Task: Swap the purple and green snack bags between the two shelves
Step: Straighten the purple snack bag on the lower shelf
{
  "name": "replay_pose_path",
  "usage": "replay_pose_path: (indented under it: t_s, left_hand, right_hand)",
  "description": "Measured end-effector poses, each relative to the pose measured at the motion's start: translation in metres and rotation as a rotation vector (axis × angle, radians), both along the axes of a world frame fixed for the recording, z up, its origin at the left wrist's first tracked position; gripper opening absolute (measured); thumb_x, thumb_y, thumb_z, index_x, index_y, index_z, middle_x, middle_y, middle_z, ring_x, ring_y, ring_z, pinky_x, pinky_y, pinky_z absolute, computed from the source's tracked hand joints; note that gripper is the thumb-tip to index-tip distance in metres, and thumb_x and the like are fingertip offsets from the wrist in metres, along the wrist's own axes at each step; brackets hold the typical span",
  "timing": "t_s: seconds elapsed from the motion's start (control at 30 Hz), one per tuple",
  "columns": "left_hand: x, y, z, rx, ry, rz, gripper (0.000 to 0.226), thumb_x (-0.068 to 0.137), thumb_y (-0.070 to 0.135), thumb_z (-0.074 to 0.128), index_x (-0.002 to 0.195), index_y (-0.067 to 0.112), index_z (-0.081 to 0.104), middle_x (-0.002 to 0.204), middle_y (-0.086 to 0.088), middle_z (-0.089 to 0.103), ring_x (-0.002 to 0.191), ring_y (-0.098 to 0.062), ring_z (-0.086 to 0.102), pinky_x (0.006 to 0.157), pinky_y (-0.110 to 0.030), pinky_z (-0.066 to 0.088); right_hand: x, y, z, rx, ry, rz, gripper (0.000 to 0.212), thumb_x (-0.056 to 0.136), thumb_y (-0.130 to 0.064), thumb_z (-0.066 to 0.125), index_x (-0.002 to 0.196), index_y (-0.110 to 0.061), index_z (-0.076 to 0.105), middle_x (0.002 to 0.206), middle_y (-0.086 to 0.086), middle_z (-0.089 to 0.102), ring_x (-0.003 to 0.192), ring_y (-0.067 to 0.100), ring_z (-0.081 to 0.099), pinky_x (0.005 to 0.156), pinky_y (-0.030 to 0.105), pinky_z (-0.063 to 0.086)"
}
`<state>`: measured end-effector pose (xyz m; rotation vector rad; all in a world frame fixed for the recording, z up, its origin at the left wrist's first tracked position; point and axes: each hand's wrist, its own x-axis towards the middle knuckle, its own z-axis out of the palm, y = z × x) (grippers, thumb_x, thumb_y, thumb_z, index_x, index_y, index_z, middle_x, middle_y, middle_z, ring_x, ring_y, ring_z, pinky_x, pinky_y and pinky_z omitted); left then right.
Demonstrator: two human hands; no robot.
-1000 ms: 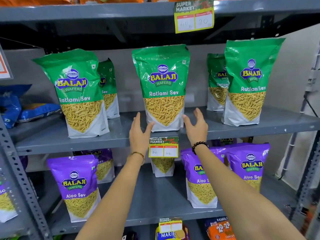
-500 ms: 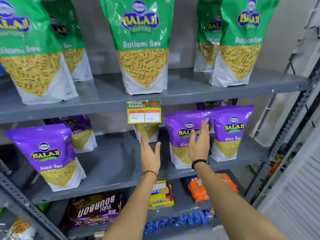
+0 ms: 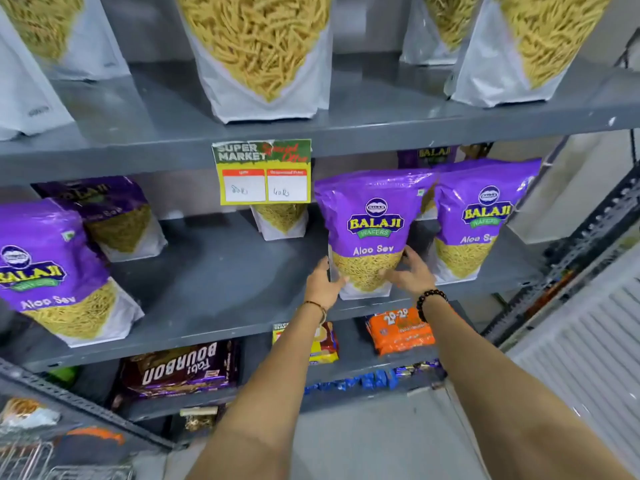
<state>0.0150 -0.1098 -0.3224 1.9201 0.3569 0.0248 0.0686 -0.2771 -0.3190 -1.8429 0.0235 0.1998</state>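
A purple Aloo Sev bag (image 3: 374, 223) stands upright on the lower grey shelf (image 3: 221, 271), right of centre. My left hand (image 3: 323, 282) presses its lower left edge and my right hand (image 3: 412, 271) wraps its lower right side, so both hold the bag at its base. Beside it on the right stands another purple bag (image 3: 481, 220). More purple bags (image 3: 45, 271) stand at the left of this shelf. On the upper shelf (image 3: 381, 126) only the bottoms of the green snack bags (image 3: 259, 57) show; their green tops are cut off.
A yellow price tag (image 3: 265, 171) hangs from the upper shelf's front edge. Below are Bourbon biscuit packs (image 3: 180, 370), orange packs (image 3: 401, 330) and blue packs. A perforated metal upright (image 3: 571, 258) stands at the right. A wire basket corner shows bottom left.
My view dropped from the green-bag shelf to the purple-bag shelf. Both hands came down from the middle green bag and closed on the sides of the purple bag.
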Motion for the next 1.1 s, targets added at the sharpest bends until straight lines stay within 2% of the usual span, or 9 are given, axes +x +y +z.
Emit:
replay_pose_path:
  t_s: [0.1,0.2,0.27,0.4,0.5,0.6,0.73,1.1]
  left_hand:
    - [-0.005,0.019,-0.007,-0.020,0.021,0.051,0.043,0.079,0.008,0.064,0.119,0.004,0.049,0.127,-0.016,0.057,0.117,-0.033,0.053,0.098,-0.039,0.043]
    - [-0.017,0.042,-0.004,-0.064,0.018,0.140,0.044,0.075,0.005,0.069,0.114,0.000,0.048,0.124,-0.020,0.058,0.114,-0.033,0.054,0.096,-0.041,0.045]
    - [-0.025,0.060,-0.003,-0.067,0.014,0.193,0.047,0.072,0.005,0.071,0.113,-0.001,0.048,0.123,-0.021,0.059,0.112,-0.032,0.055,0.095,-0.042,0.045]
    - [-0.042,0.092,-0.008,-0.045,0.015,0.270,0.046,0.068,0.005,0.075,0.107,-0.003,0.051,0.116,-0.023,0.062,0.100,-0.027,0.057,0.095,-0.042,0.048]
    - [-0.054,0.106,-0.008,-0.038,0.016,0.303,0.046,0.069,0.008,0.075,0.107,-0.003,0.051,0.116,-0.023,0.062,0.107,-0.034,0.058,0.090,-0.038,0.048]
    - [-0.060,0.109,-0.006,-0.042,0.009,0.304,0.047,0.071,0.008,0.073,0.110,-0.004,0.050,0.119,-0.022,0.060,0.111,-0.034,0.056,0.087,-0.034,0.046]
    - [-0.061,0.107,-0.004,-0.061,0.013,0.299,0.046,0.075,0.006,0.070,0.113,-0.004,0.047,0.123,-0.021,0.059,0.114,-0.033,0.055,0.086,-0.032,0.045]
    - [-0.064,0.107,-0.001,-0.070,0.025,0.291,0.044,0.076,0.007,0.068,0.113,-0.003,0.047,0.124,-0.021,0.058,0.115,-0.033,0.055,0.095,-0.039,0.046]
  right_hand:
    - [0.002,0.015,-0.002,0.021,0.012,0.051,0.067,0.065,0.002,0.075,0.126,-0.004,0.047,0.111,0.007,0.055,0.106,0.019,0.049,0.088,0.035,0.043]
    - [-0.001,0.042,-0.003,-0.022,0.020,0.118,0.064,0.064,-0.003,0.077,0.121,-0.003,0.050,0.108,0.007,0.057,0.103,0.020,0.052,0.089,0.037,0.046]
    - [-0.004,0.063,-0.005,-0.037,0.022,0.157,0.063,0.063,-0.007,0.079,0.120,-0.004,0.051,0.107,0.006,0.057,0.103,0.022,0.053,0.093,0.044,0.048]
    - [-0.014,0.099,-0.007,-0.016,0.043,0.212,0.063,0.063,-0.007,0.079,0.119,-0.005,0.050,0.104,0.006,0.056,0.103,0.026,0.055,0.095,0.048,0.049]
    - [-0.019,0.114,-0.009,-0.018,0.050,0.246,0.065,0.061,-0.010,0.081,0.119,-0.007,0.050,0.105,0.006,0.057,0.108,0.032,0.056,0.094,0.052,0.049]
    - [-0.021,0.119,-0.008,-0.022,0.064,0.259,0.065,0.061,-0.010,0.081,0.118,-0.006,0.050,0.107,0.008,0.058,0.109,0.031,0.057,0.095,0.051,0.049]
    - [-0.021,0.119,-0.006,-0.028,0.073,0.274,0.070,0.060,-0.011,0.081,0.120,-0.005,0.046,0.127,0.016,0.057,0.118,0.030,0.053,0.100,0.050,0.045]
    - [-0.025,0.117,-0.001,-0.033,0.093,0.293,0.067,0.063,-0.008,0.079,0.120,-0.003,0.043,0.126,0.019,0.056,0.114,0.030,0.055,0.095,0.044,0.048]
